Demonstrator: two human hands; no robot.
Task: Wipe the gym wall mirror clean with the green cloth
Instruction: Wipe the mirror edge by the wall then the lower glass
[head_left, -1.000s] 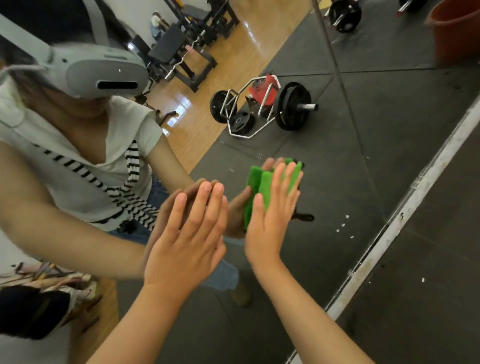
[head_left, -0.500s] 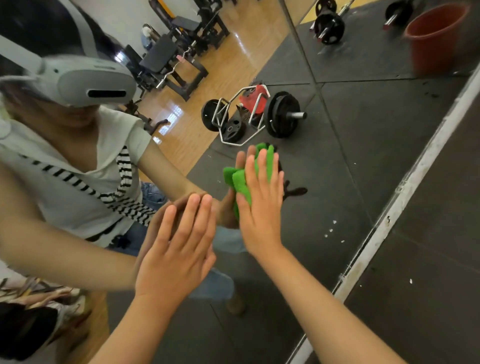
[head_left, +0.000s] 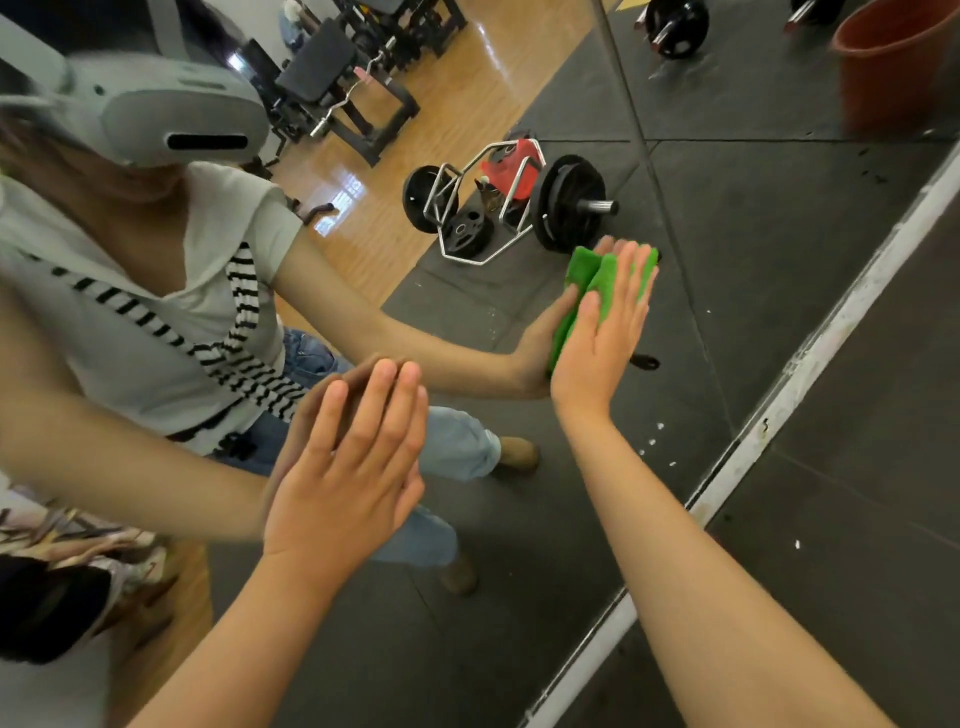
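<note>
Here, wall mirror (head_left: 753, 270): L hand (head_left: 343, 478) flat against the glass, fingers straight & together, holds nothing. R hand (head_left: 602, 338), fingers straight too, presses green cloth (head_left: 587, 275) to the glass, above mirror's bottom edge, just left of panel seam (head_left: 666, 208).

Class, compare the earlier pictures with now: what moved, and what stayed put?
The right hand, pressing the green cloth flat on the mirror, slid up and right, away from the left hand. Nothing was gripped or let go. The left hand stayed flat on the mirror, fingers straight.
</note>
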